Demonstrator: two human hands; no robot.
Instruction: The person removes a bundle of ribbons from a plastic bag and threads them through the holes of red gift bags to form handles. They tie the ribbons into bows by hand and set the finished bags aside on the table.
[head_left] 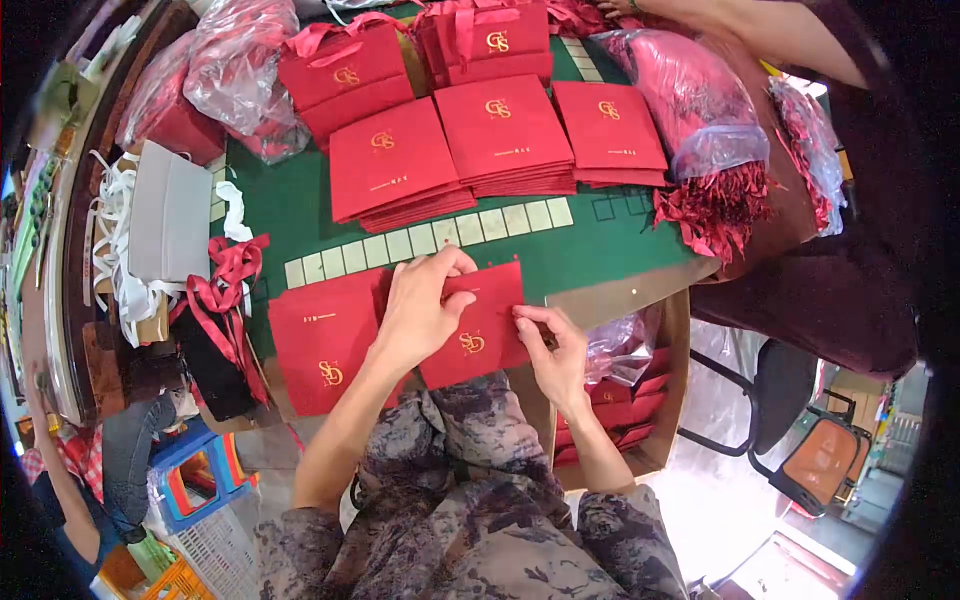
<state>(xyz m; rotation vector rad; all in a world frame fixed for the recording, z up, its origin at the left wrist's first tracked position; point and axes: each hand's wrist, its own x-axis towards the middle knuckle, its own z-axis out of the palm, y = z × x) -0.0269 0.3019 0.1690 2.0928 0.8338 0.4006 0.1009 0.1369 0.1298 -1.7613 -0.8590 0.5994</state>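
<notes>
In front of me, at the table's near edge, lies a flat red paper bag with a gold emblem, upside down to me. My left hand rests over its left side, fingers curled at the top edge and thumb bent inward, holding it. At its right edge my right hand has thumb and forefinger pinched together. Whatever is between those fingertips is too small to make out. Another flat red bag with the same emblem lies to the left, partly under my left wrist.
Stacks of flat red bags fill the middle of the green tabletop. Upright ribboned bags stand behind. A plastic sack of red tassels is right; ribbons hang left. An open carton sits below, right. Another person's arm reaches in.
</notes>
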